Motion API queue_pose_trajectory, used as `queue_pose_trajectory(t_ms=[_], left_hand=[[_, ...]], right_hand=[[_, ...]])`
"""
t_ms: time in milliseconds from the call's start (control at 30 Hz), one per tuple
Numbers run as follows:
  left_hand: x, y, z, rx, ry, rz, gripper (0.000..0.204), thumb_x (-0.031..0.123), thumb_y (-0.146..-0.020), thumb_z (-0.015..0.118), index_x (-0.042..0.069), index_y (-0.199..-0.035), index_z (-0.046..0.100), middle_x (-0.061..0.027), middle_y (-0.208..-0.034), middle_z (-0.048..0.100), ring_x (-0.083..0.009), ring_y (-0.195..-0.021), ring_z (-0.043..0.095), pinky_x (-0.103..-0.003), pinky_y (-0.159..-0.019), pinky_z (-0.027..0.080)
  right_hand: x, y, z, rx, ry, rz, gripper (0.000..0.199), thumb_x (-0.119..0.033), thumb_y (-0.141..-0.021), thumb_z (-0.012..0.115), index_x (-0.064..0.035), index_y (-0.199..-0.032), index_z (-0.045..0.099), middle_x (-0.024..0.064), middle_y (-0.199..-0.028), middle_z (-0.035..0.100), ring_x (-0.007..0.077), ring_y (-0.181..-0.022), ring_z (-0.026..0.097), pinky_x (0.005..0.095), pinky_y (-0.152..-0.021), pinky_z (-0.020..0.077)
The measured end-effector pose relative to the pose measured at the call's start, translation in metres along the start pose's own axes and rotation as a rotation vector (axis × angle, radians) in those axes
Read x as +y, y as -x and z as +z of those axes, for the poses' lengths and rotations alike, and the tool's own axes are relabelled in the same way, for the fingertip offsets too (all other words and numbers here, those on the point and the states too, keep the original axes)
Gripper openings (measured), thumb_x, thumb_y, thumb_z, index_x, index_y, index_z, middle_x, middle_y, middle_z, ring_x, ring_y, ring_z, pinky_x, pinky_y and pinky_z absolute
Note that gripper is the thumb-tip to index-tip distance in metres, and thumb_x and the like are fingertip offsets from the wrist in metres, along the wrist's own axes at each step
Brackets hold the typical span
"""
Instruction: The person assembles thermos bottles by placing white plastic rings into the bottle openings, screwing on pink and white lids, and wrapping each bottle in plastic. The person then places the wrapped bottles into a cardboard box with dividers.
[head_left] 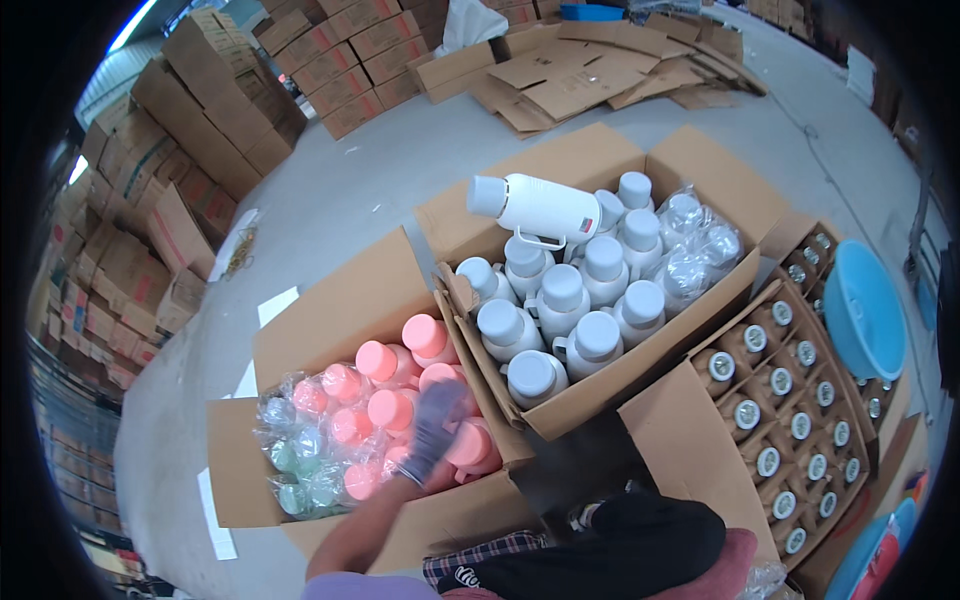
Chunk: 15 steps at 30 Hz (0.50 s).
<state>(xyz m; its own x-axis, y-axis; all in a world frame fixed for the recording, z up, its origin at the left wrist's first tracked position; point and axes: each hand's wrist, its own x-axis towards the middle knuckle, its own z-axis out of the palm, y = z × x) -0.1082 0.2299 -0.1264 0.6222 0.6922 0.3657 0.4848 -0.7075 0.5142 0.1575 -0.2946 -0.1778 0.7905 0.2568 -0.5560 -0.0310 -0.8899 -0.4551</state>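
One gloved left hand (436,428), fingers closed around an upright pink flask (470,445), cap upward, long axis vertical.

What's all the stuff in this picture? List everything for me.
Pink flasks: about ten, pink, some bagged, in the left carton.
Green flasks: a few, pale green, bagged, at the left carton's near-left corner.
Left carton: one, brown, open.
White flasks: about a dozen upright, white with grey caps, in the middle carton; a few at its right are bagged.
Lying flask: one, white, on its side on top of the others.
Middle carton: one, brown, open.
Divided carton: one, brown, cells with round shiny tops, right.
Basin: one, blue, far right.
Stacked cartons: many, brown, upper left.
Flattened cardboard: a heap, top.
Floor: grey.
Left hand: grey glove, on a pink flask.
Right hand: not in view.
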Motion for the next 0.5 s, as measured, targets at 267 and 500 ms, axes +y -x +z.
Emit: queue_pose_trajectory(t_ms=[267,500], left_hand=[[-0.143,0.052,-0.076,-0.549,-0.529,-0.556,0.109,0.042,-0.058,0.089,0.015,-0.149,0.036,-0.027,-0.135,0.047,-0.0471,-0.119,0.054,-0.056,-0.099,0.048],[0.042,-0.08,-0.214,-0.336,0.432,-0.326,0.081,0.036,-0.074,0.087,0.005,-0.136,0.045,-0.0167,-0.123,0.058,-0.0269,-0.107,0.06,-0.04,-0.093,0.052]], right_hand=[[0.046,0.093,-0.104,-0.206,0.37,0.069,0.034,-0.028,-0.101,0.055,-0.0002,-0.118,0.066,0.0139,-0.1,0.07,0.0283,-0.092,0.065,0.0377,-0.081,0.0527],[-0.123,0.135,-0.15,0.703,-0.151,-0.611,0.009,-0.011,-0.092,0.06,-0.0035,-0.092,0.065,0.018,-0.094,0.062,0.0329,-0.083,0.062,0.0438,-0.075,0.0524]])
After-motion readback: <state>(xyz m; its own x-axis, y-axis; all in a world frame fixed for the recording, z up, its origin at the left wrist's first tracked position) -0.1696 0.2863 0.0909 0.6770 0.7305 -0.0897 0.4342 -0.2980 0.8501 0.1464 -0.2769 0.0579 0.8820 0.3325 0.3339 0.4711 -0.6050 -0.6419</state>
